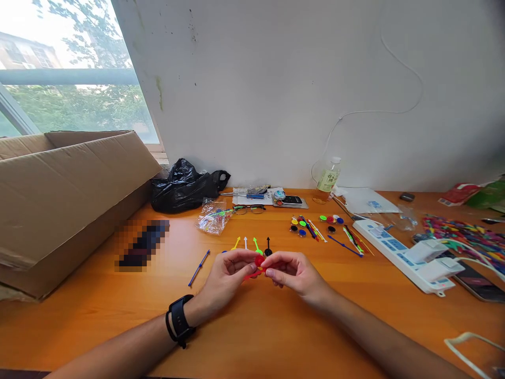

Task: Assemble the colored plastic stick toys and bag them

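Observation:
A small red plastic disc (259, 260) is pinched between the fingertips of my left hand (231, 271) and my right hand (296, 273), above the table. Just under the disc a thin red plastic piece (253, 275) shows, partly hidden by my left thumb. Right behind my hands stand out a yellow arrow (236, 243), a white arrow (245, 243), a green arrow (257, 246) and a black arrow spinner (268, 248) with a round base. My fingers cover their lower ends. Left of my left hand lies a blue arrow (199, 268).
Coloured discs (302, 223) and thin arrows (315, 229) lie behind right. A power strip (398, 255) with chargers, a phone (479, 279) and a bottle (328, 180) are farther right. A cardboard box (71, 205) and black bag (185, 187) stand left.

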The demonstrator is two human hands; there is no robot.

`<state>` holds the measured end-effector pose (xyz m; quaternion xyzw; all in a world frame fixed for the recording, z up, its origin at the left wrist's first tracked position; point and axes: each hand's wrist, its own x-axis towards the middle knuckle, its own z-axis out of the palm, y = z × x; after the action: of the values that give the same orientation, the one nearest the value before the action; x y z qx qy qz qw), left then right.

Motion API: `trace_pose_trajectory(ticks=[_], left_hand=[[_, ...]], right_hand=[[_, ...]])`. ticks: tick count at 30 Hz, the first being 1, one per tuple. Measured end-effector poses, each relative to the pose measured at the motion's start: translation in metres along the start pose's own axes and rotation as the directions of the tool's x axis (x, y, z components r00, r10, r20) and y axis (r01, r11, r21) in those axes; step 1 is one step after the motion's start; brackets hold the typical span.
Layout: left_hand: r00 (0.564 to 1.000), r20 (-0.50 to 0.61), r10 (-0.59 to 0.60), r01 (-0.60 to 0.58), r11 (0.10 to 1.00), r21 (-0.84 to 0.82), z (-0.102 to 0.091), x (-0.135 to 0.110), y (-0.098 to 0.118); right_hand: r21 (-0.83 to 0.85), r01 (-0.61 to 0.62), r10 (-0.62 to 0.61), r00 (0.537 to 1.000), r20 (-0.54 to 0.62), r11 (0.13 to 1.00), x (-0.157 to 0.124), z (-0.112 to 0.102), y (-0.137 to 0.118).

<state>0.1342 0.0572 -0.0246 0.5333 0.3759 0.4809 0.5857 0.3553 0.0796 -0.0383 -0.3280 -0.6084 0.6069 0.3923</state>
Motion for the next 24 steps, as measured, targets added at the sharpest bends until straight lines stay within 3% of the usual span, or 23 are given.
trace_pose_trajectory(ticks=[5, 12, 19, 24], left_hand=[[1.0, 0.001, 0.024, -0.024, 1.0, 0.019, 0.0, 0.0, -0.001], [0.997, 0.023, 0.075, -0.075, 0.997, -0.029, 0.0, 0.0, -0.005], [0.99, 0.024, 0.138, -0.138, 0.99, -0.006, 0.001, -0.001, -0.005], [0.985, 0.013, 0.17, -0.17, 0.985, -0.012, 0.003, -0.002, -0.004]], right_hand=[[-0.124, 0.031, -0.038, 0.998, -0.054, 0.992, -0.002, 0.002, 0.0], [-0.342, 0.197, -0.223, 0.974, -0.039, 0.919, -0.009, 0.009, -0.008], [-0.446, 0.413, -0.449, 0.893, 0.027, 0.794, -0.01, 0.01, -0.01], [-0.48, 0.477, -0.518, 0.853, 0.054, 0.736, -0.01, 0.009, -0.01]])
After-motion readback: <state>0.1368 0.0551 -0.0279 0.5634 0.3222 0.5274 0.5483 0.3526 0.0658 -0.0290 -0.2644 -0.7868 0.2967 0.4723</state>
